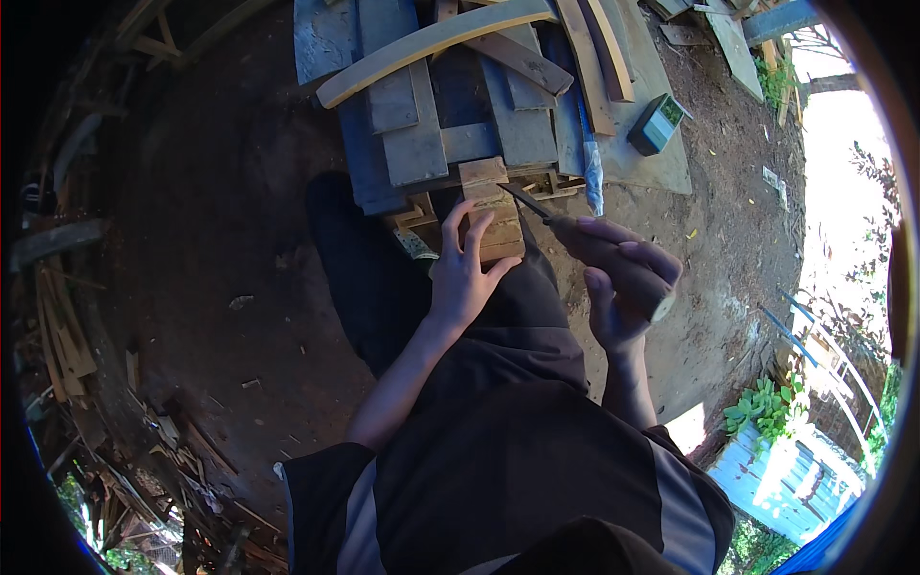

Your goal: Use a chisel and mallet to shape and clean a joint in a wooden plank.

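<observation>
At the near edge of the low, grey plank bench (374, 177), a brown, oblong wooden block (506, 230) crossed by dark lines is being steadied by the left hand (462, 283). Its far end is being seen against the bench edge, its near end over the lap. The block is being grasped lightly, fingers spread over its left side and top, thumb along its near end. A tool with a rounded, brown handle (606, 255) and a narrow, dark blade (525, 200) is being gripped by that handle in the right hand (628, 287). The tip is being held at the block's right side, near its far end; contact cannot be told.

Handling, as judged: light, stiff, dry; little slipping is being expected, though edges may chip along the grain. Best hold: both long sides, toward the near end, away from the blade.

Position: under the left fingers, left of and beyond the right hand.
</observation>
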The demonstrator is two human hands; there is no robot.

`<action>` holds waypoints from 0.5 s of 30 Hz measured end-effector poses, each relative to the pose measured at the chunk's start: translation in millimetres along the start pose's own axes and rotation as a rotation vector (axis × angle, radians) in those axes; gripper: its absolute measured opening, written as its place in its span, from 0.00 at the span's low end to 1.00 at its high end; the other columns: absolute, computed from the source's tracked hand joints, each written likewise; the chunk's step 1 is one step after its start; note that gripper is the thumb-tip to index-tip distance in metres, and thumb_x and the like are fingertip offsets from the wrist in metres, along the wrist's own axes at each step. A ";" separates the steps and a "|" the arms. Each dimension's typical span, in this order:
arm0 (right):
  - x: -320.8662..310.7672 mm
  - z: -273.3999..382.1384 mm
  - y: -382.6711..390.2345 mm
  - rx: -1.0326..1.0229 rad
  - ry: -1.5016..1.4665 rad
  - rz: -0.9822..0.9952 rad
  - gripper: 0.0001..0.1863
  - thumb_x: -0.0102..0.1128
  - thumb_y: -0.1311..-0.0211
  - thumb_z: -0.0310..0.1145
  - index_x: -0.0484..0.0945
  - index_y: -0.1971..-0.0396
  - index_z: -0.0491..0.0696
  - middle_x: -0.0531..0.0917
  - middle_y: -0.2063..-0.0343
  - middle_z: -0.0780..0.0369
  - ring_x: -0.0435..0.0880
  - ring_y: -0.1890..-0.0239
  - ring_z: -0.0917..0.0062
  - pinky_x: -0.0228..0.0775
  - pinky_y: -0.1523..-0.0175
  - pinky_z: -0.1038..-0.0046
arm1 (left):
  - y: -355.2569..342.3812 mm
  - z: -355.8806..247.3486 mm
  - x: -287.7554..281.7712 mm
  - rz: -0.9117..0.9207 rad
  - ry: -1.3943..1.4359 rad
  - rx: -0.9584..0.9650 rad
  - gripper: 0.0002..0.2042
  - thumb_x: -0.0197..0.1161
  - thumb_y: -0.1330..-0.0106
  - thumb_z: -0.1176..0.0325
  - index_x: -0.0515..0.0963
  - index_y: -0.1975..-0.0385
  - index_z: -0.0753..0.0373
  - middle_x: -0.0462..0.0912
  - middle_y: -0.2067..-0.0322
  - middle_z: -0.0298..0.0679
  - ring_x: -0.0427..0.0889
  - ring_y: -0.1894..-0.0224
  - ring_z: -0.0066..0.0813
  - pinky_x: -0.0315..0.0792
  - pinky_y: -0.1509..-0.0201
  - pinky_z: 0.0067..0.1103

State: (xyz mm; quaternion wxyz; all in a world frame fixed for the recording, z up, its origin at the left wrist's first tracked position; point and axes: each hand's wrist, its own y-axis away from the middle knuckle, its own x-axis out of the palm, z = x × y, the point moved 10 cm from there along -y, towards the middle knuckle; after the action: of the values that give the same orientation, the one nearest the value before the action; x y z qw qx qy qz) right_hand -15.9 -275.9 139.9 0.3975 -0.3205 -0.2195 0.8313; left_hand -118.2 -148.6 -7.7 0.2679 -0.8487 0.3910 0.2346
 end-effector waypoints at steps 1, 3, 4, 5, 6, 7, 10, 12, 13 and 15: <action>2.1 -0.3 -0.1 0.002 -0.004 0.004 0.26 0.70 0.39 0.32 0.61 0.52 0.45 0.83 0.53 0.45 0.87 0.53 0.58 0.82 0.53 0.66 | 0.9 4.0 -4.9 -0.053 0.027 -0.077 0.40 0.81 0.53 0.58 0.66 0.41 0.59 0.64 0.38 0.47 0.72 0.38 0.49 0.76 0.42 0.37; 8.9 5.2 0.9 -0.050 0.142 0.039 0.28 0.73 0.42 0.33 0.62 0.52 0.46 0.84 0.55 0.46 0.89 0.57 0.60 0.83 0.57 0.67 | 4.6 13.4 -8.8 -0.109 0.052 -0.158 0.42 0.81 0.53 0.58 0.65 0.38 0.60 0.66 0.38 0.49 0.73 0.38 0.49 0.76 0.42 0.37; 10.3 7.1 2.3 -0.051 0.140 0.044 0.28 0.73 0.42 0.33 0.62 0.52 0.46 0.84 0.55 0.46 0.89 0.57 0.60 0.83 0.57 0.67 | 6.0 19.4 -4.1 -0.086 0.064 -0.185 0.45 0.81 0.54 0.57 0.63 0.36 0.62 0.69 0.39 0.51 0.75 0.40 0.49 0.76 0.42 0.36; 13.5 13.0 5.9 -0.081 0.164 0.064 0.29 0.74 0.43 0.34 0.62 0.52 0.46 0.85 0.57 0.46 0.89 0.60 0.60 0.83 0.61 0.68 | 7.8 25.0 0.5 -0.064 0.076 -0.212 0.48 0.82 0.54 0.56 0.60 0.33 0.63 0.72 0.41 0.53 0.77 0.41 0.50 0.77 0.43 0.36; 17.1 18.0 8.9 -0.112 0.189 0.083 0.29 0.74 0.44 0.35 0.62 0.51 0.47 0.85 0.58 0.46 0.90 0.63 0.61 0.83 0.64 0.69 | 9.9 29.0 1.1 -0.067 0.078 -0.215 0.48 0.82 0.54 0.56 0.60 0.33 0.63 0.72 0.41 0.53 0.77 0.41 0.50 0.77 0.43 0.36; 19.6 26.5 12.3 -0.199 0.204 0.090 0.30 0.74 0.43 0.36 0.62 0.51 0.47 0.85 0.58 0.46 0.90 0.66 0.62 0.82 0.69 0.70 | 10.0 29.4 2.4 -0.043 0.060 -0.203 0.50 0.81 0.54 0.54 0.59 0.32 0.65 0.73 0.41 0.54 0.78 0.42 0.49 0.76 0.43 0.35; 21.1 31.8 29.6 -0.170 0.152 0.130 0.29 0.74 0.43 0.35 0.62 0.50 0.47 0.85 0.58 0.46 0.90 0.67 0.63 0.82 0.71 0.70 | 8.5 28.7 2.7 -0.025 0.041 -0.171 0.52 0.81 0.53 0.53 0.57 0.31 0.66 0.75 0.43 0.55 0.80 0.44 0.49 0.77 0.43 0.34; 20.7 33.0 34.5 -0.186 0.173 0.113 0.29 0.72 0.41 0.35 0.61 0.50 0.46 0.85 0.58 0.46 0.89 0.69 0.63 0.82 0.72 0.70 | 7.7 26.1 3.1 -0.027 0.038 -0.148 0.51 0.81 0.53 0.54 0.57 0.31 0.65 0.77 0.44 0.55 0.81 0.46 0.49 0.77 0.44 0.35; 19.2 30.8 33.2 -0.162 0.158 0.099 0.28 0.72 0.41 0.34 0.61 0.49 0.45 0.85 0.58 0.46 0.89 0.67 0.63 0.82 0.70 0.70 | 7.9 25.9 2.1 -0.043 0.040 -0.140 0.51 0.81 0.53 0.54 0.57 0.31 0.66 0.77 0.45 0.55 0.82 0.46 0.49 0.77 0.45 0.34; 18.4 26.6 27.7 -0.138 0.144 0.084 0.28 0.71 0.40 0.32 0.61 0.49 0.45 0.85 0.58 0.46 0.90 0.66 0.63 0.83 0.68 0.70 | 8.6 25.6 1.1 -0.058 0.043 -0.132 0.51 0.81 0.53 0.53 0.58 0.31 0.66 0.78 0.45 0.55 0.82 0.47 0.49 0.78 0.46 0.34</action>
State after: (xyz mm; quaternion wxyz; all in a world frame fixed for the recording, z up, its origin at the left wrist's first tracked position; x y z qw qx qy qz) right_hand -57.9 -280.4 134.7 0.3539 -0.4149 -0.2336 0.8050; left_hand -129.2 -137.6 -29.8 0.2098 -0.8803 0.3556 0.2337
